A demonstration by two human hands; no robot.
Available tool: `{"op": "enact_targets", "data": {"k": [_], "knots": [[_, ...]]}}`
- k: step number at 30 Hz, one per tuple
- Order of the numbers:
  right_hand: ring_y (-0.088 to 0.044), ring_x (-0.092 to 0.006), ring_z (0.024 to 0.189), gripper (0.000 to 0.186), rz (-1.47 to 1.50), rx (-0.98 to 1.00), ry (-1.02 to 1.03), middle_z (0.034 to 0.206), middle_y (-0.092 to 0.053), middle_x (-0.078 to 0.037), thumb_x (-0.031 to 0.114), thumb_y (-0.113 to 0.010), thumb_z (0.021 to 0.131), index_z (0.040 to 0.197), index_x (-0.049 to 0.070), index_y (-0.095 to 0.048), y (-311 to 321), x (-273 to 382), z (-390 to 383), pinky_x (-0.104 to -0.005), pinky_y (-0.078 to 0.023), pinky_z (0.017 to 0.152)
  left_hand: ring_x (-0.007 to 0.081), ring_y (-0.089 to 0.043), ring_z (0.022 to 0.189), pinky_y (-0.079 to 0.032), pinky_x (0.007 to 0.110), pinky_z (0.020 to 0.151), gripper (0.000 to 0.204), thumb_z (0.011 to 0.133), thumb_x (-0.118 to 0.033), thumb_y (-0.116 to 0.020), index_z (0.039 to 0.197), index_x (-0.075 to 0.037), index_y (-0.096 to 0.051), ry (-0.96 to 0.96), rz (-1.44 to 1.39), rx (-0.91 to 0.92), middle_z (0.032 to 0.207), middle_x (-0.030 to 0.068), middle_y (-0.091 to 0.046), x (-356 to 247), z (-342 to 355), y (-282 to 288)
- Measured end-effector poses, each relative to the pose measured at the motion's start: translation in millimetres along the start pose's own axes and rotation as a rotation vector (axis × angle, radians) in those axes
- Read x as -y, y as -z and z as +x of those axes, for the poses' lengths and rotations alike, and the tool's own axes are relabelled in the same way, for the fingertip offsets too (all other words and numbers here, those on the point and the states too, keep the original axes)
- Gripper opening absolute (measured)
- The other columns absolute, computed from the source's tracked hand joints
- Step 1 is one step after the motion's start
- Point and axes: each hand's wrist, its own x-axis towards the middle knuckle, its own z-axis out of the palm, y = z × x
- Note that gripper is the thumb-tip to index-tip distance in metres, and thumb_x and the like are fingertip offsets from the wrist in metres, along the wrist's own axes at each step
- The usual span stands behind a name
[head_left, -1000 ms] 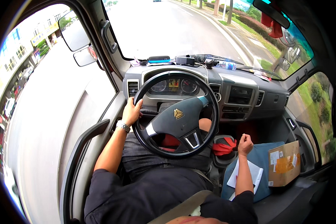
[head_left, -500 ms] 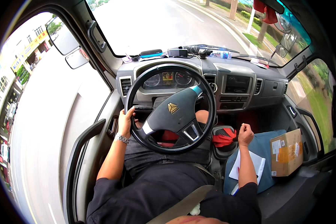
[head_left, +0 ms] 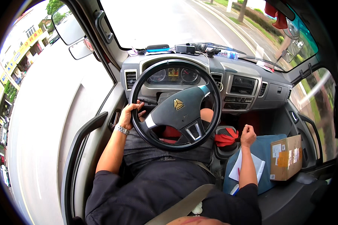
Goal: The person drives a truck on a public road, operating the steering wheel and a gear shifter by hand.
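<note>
The black steering wheel (head_left: 175,60) stands in front of me. My left hand (head_left: 130,115), with a metal watch (head_left: 121,129) on its wrist, is closed round the left part of the rim, thumb side up. Some fingers show behind the rim. To the right of the wheel, my right hand (head_left: 248,135) makes a fist at the top end of the gear lever (head_left: 237,139), so the knob is hidden inside it. A red cloth (head_left: 227,137) is tied round the lever above its dark boot (head_left: 225,148).
A cardboard box (head_left: 286,157) and white papers (head_left: 256,165) lie on the blue-grey seat cover (head_left: 269,146). On the dashboard (head_left: 210,67) sit a blue-edged case (head_left: 157,48), a black device (head_left: 185,48) and a plastic bottle (head_left: 228,54). A seat belt (head_left: 184,204) crosses my torso.
The view has tilted slightly, and the roadside trees and buildings outside have shifted. My left hand's fingers have moved a little on the rim. My right hand stays at the gear lever.
</note>
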Motion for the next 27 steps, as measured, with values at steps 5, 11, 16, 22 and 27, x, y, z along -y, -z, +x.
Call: {"op": "enact_targets", "data": {"k": [5, 11, 16, 22, 27], "knots": [[-0.068, -0.0331, 0.065, 0.02, 0.015, -0.001, -0.019, 0.071, -0.07, -0.01, 0.029, -0.068, 0.097, 0.088, 0.011, -0.071, 3, -7, 5, -0.045, -0.052, 0.06, 0.028, -0.06, 0.131, -0.05, 0.052, 0.108, 0.049, 0.091, -0.014, -0.063, 0.14, -0.014, -0.058, 0.002, 0.021, 0.04, 0.128, 0.0022, -0.066, 5, -4, -8], [-0.069, -0.0335, 0.066, 0.019, -0.003, 0.004, 0.015, 0.073, -0.071, -0.01, 0.029, -0.068, 0.097, 0.088, 0.012, -0.071, -7, -5, 5, -0.0452, -0.052, 0.06, 0.0259, -0.072, 0.099, -0.064, 0.038, 0.076, 0.029, 0.092, -0.018, -0.069, 0.114, -0.006, -0.056, -0.177, 0.175, -0.132, 0.106, 0.009, -0.062, 12, -12, -17], [-0.069, -0.0337, 0.067, 0.019, 0.036, 0.014, 0.017, 0.074, -0.071, -0.01, 0.028, -0.068, 0.097, 0.088, 0.012, -0.071, -13, 0, 8, -0.0456, -0.053, 0.062, 0.0222, -0.07, 0.094, -0.062, 0.036, 0.071, 0.026, 0.092, -0.018, -0.068, 0.111, -0.006, -0.056, -0.227, 0.221, -0.177, 0.101, 0.0087, -0.063, 7, -7, -17], [-0.069, -0.0346, 0.066, 0.021, 0.048, -0.003, -0.003, 0.071, -0.07, -0.011, 0.029, -0.068, 0.097, 0.087, 0.011, -0.072, -10, -6, 0, -0.0463, -0.052, 0.061, 0.0214, -0.071, 0.083, -0.06, 0.033, 0.065, 0.025, 0.092, -0.019, -0.069, 0.109, -0.005, -0.055, -0.253, 0.254, -0.186, 0.097, 0.0097, -0.065, 11, -12, -11], [-0.07, -0.0356, 0.069, 0.022, -0.004, 0.011, 0.024, 0.076, -0.072, -0.012, 0.031, -0.069, 0.096, 0.088, 0.011, -0.073, -21, -8, -17, -0.0463, -0.053, 0.062, 0.0247, -0.074, 0.094, -0.064, 0.037, 0.065, 0.027, 0.091, -0.018, -0.071, 0.109, -0.006, -0.056, -0.103, 0.152, -0.086, 0.107, 0.0111, -0.068, 12, 0, 27]]}}
